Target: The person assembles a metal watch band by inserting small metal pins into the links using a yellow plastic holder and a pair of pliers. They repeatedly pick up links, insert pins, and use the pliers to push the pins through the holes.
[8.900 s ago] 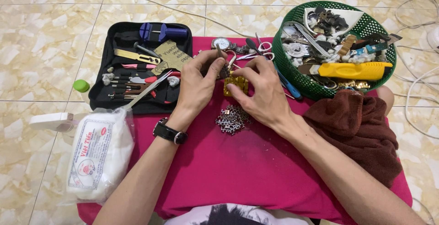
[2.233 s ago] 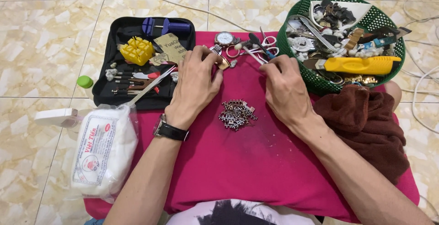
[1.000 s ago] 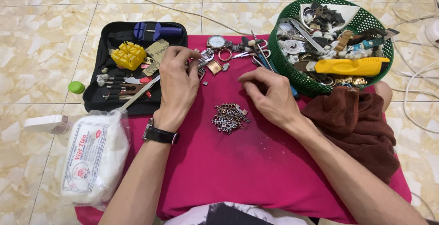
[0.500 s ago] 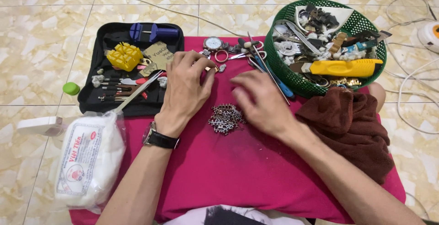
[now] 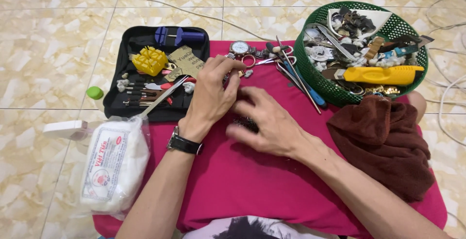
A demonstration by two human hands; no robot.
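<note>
Head view, from the near edge outward: a white shirt edge sits at the bottom, and both forearms stretch out over a magenta cloth [image 5: 233,190] spread on the tiled floor [image 5: 48,49]. At the near left lies a white plastic bag [image 5: 114,164] of cotton-like stuff, half on the cloth. At the near right a dark brown towel [image 5: 383,144] is bunched up on the cloth.

Further out, the right hand [image 5: 269,122] lies flat, palm down and blurred, its fingers loosely spread and pointing left over a small dark metal watch band [image 5: 245,121], which shows only as a dark bit just beyond the palm. Whether the fingers grip the band or only cover it cannot be told. The left hand [image 5: 213,93], a black wristwatch [image 5: 184,143] on its wrist, sits just beyond, fingers curled down with the tips close together near small metal parts; what they pinch, if anything, is hidden.

Beyond the left hand a black tool case [image 5: 121,108] lies open with a yellow block [image 5: 149,59] and a blue tool [image 5: 179,36] inside. A round watch head [image 5: 239,48] and scissors [image 5: 272,57] lie at the cloth's far edge. At the far right stands a green basket [image 5: 320,81] full of parts, a yellow tool [image 5: 383,75] across it.
</note>
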